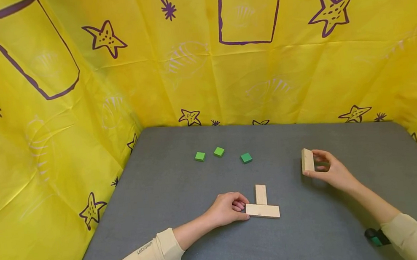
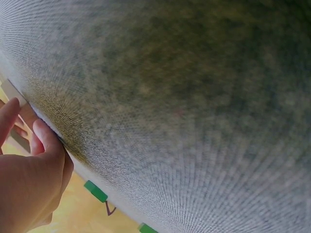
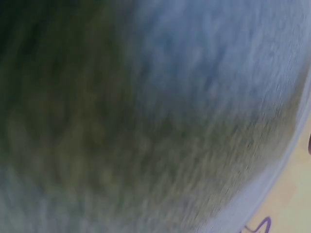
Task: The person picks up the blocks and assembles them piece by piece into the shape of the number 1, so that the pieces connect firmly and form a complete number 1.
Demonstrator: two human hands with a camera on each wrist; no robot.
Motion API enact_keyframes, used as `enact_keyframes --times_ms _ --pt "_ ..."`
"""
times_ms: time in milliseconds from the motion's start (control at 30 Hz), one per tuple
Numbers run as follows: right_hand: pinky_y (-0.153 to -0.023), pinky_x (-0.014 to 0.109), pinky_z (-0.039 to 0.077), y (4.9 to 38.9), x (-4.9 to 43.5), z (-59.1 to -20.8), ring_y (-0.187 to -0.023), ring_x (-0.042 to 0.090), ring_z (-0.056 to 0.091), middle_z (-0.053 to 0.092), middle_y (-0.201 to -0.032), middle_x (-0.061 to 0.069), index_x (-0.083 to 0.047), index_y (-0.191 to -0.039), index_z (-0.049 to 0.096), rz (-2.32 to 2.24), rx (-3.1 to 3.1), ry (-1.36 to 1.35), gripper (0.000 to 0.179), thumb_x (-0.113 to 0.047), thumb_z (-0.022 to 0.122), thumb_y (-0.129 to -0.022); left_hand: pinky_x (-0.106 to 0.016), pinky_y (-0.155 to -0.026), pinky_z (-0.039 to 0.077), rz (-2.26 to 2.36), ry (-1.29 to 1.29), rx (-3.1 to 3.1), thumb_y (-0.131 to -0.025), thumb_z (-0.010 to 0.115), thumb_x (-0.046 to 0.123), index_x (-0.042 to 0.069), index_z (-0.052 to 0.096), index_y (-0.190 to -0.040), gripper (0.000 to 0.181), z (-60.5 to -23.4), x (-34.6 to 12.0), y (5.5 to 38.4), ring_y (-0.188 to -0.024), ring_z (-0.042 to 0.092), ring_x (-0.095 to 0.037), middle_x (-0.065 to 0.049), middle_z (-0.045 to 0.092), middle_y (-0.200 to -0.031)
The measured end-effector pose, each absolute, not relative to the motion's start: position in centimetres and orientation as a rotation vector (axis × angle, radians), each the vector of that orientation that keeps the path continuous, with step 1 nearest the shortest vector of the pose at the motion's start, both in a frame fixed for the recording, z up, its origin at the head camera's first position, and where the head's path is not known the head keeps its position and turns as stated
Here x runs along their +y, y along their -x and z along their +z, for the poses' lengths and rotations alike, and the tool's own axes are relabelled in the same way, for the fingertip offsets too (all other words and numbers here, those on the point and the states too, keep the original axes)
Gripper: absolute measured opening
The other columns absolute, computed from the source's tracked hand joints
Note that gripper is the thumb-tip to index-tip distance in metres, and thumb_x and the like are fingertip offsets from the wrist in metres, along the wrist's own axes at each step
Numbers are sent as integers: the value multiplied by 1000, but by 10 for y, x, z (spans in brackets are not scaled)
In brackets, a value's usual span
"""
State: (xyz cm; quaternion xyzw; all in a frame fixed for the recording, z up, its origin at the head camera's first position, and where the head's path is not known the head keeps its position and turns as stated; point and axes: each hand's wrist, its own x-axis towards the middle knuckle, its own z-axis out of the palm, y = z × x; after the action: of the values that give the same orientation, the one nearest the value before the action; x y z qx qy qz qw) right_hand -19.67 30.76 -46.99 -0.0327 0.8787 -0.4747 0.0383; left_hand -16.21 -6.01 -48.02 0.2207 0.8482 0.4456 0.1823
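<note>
My left hand (image 1: 227,208) pinches the left end of a plain wooden block (image 1: 268,211) lying lengthwise on the grey table. Behind that block, a second wooden block (image 1: 261,194) points away from me, its near end against the first block's long side. Off to the right, my right hand (image 1: 333,173) grips a third wooden block (image 1: 307,162) by its right side, thumb at the near end and fingers at the far end. Thumb and fingertips of the left hand (image 2: 36,177) also show at the block's end in the left wrist view. The right wrist view leaves the right hand out.
Farther back on the grey table (image 1: 151,170) lie two light green square tiles (image 1: 200,156) (image 1: 219,151) and a darker green tile (image 1: 246,158). Yellow cloth walls (image 1: 203,84) with purple starfish drawings stand along the table's back and sides.
</note>
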Motion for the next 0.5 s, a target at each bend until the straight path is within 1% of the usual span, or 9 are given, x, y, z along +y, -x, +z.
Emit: enact_keyframes --times_ms 133,500 --pt "-79 14 42 195 299 -470 -113 41 50 41 -135 27 1 -148 27 -1470 2696 90 84 -25 77 -85 -15 -68 50 1266 -621 2390 -74 84 6 6 69 -98 29 -481 -60 162 -72 56 -2 4 61 -82" --pt "-80 23 45 195 277 -472 -109 38 54 44 -135 23 0 -147 30 -1446 2740 39 88 -31 80 -81 -15 -68 50 1293 -620 2378 -73 84 4 5 69 -97 29 -482 -60 163 -71 56 -1 3 62 -81"
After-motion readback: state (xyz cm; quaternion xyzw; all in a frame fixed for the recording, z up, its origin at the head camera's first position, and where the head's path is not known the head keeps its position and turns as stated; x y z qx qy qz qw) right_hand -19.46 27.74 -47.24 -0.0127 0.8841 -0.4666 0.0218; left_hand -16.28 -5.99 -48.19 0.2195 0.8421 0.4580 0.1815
